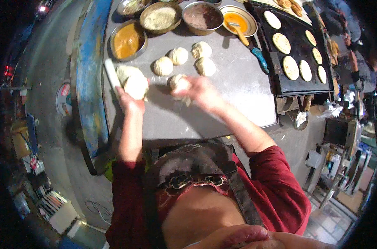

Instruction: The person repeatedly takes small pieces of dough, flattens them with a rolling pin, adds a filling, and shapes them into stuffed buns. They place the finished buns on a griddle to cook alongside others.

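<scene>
My left hand (131,104) is at the left of the grey worktop (163,124), shut on a pale piece of dough (136,85) that rests on its palm and fingers. A white rod (112,73), perhaps a rolling pin, lies along that hand's thumb side; whether the hand grips it is unclear. My right hand (196,91), blurred, has its fingers on a dough ball (178,82) near the middle. Behind it sit several more dough balls (179,56), two touching at the left and two at the right (206,66).
Metal bowls hold an orange-brown paste (126,43), a pale crumbly filling (160,18) and a dark mixture (202,16). A brush (240,35) rests in a plate of orange liquid (244,20). A black griddle (303,85) with flat breads (290,68) stands right; a person (344,18) is beyond.
</scene>
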